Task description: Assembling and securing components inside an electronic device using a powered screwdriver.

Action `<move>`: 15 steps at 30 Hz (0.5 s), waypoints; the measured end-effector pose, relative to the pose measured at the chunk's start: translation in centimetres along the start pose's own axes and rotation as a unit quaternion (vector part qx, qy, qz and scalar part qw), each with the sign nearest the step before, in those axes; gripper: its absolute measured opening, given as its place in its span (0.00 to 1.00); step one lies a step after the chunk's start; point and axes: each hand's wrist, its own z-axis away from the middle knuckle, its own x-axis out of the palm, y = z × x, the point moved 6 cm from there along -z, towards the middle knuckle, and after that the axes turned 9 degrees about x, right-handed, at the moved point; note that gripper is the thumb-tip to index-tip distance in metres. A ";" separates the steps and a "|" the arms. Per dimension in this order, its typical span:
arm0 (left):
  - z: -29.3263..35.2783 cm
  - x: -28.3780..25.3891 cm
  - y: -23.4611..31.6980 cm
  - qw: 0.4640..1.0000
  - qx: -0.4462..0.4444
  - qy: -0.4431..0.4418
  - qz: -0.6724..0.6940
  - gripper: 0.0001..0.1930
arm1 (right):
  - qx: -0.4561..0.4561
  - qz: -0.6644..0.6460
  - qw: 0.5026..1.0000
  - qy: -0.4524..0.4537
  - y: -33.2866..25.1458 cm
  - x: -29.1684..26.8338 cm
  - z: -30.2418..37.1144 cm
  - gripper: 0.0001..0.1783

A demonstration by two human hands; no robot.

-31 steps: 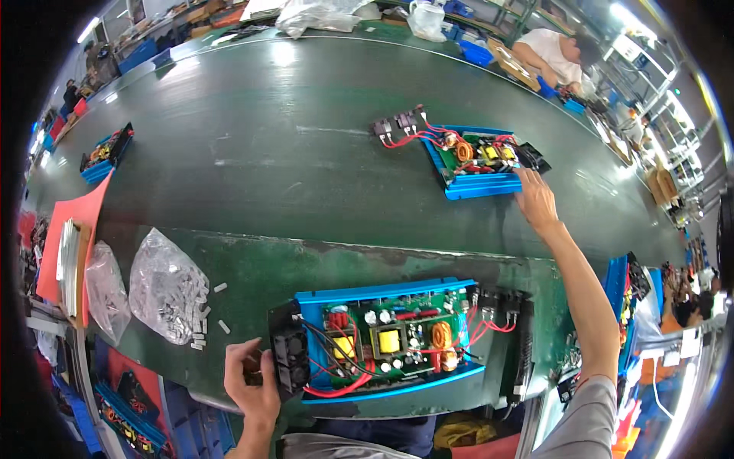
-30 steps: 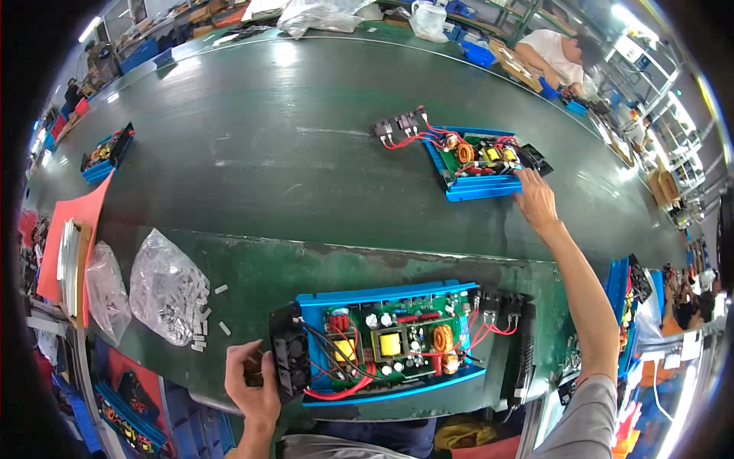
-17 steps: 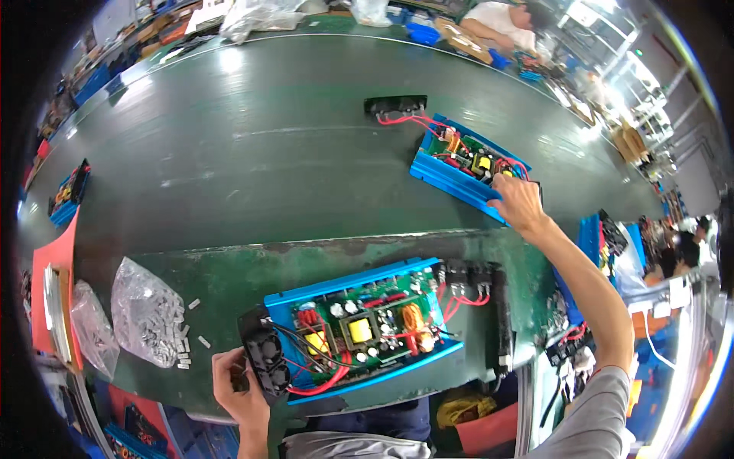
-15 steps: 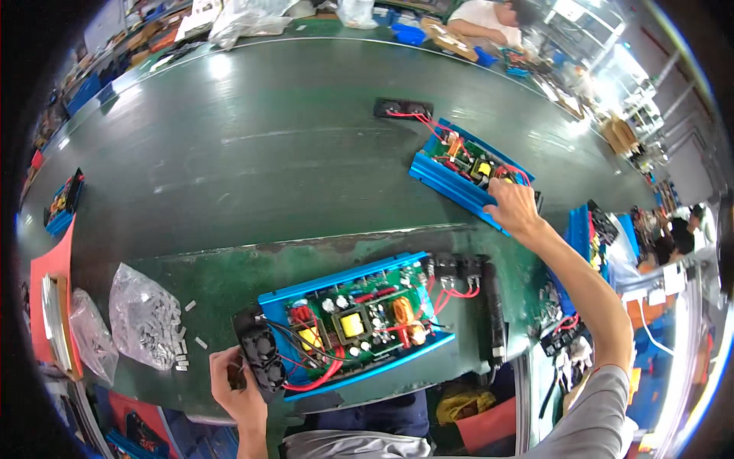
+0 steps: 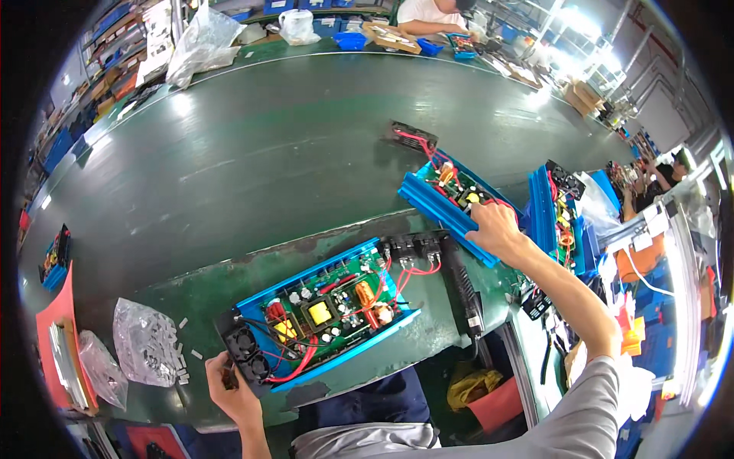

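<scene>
Far blue-cased circuit unit (image 5: 457, 200) pulled nearer along conveyor belt's (image 5: 252, 161) near edge since earlier, right hand (image 5: 497, 229) fingers curled gripping it, left hand (image 5: 229, 380) clenched on fan end of near blue-cased unit (image 5: 321, 314) at bench front edge.

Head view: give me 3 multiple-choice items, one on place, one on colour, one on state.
1. Where does the right hand rest?
A. on the far blue unit on the conveyor belt
B. on the clear bag of small parts
C. on the red sheet

2. What colour is the near unit's housing?
A. yellow
B. blue
C. white

3. How is the near unit?
A. closed with a lid
B. wrapped in plastic
C. open on top, board showing

Answers: 1 A, the hand lies on its edge; 2 B, blue walls frame the green board; 3 C, wires and parts are exposed.
</scene>
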 end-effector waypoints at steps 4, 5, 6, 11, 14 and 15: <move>-0.2 0.2 0.1 0.999 0.027 -0.002 -0.025 0.08 | -0.023 -0.066 0.997 -0.017 -1.3 0.5 0.4 0.19; -0.2 0.0 -0.3 0.999 0.013 -0.005 -0.035 0.09 | -0.028 -0.059 0.998 -0.007 -1.9 0.3 0.1 0.19; 0.1 0.1 -0.7 0.999 0.012 -0.012 -0.036 0.09 | -0.024 -0.060 0.998 -0.012 -1.6 0.0 0.0 0.19; -0.1 0.4 -0.6 0.999 0.009 -0.002 -0.034 0.11 | 0.027 -0.325 0.945 0.033 0.9 -3.2 -2.6 0.13; -0.4 0.7 0.0 1.000 -0.008 -0.004 -0.026 0.14 | 0.070 -0.207 0.960 0.173 9.0 -0.9 -5.5 0.17; -0.6 0.8 -0.1 1.000 -0.010 -0.008 -0.027 0.14 | 0.095 -0.164 0.970 0.149 10.6 0.7 -5.9 0.20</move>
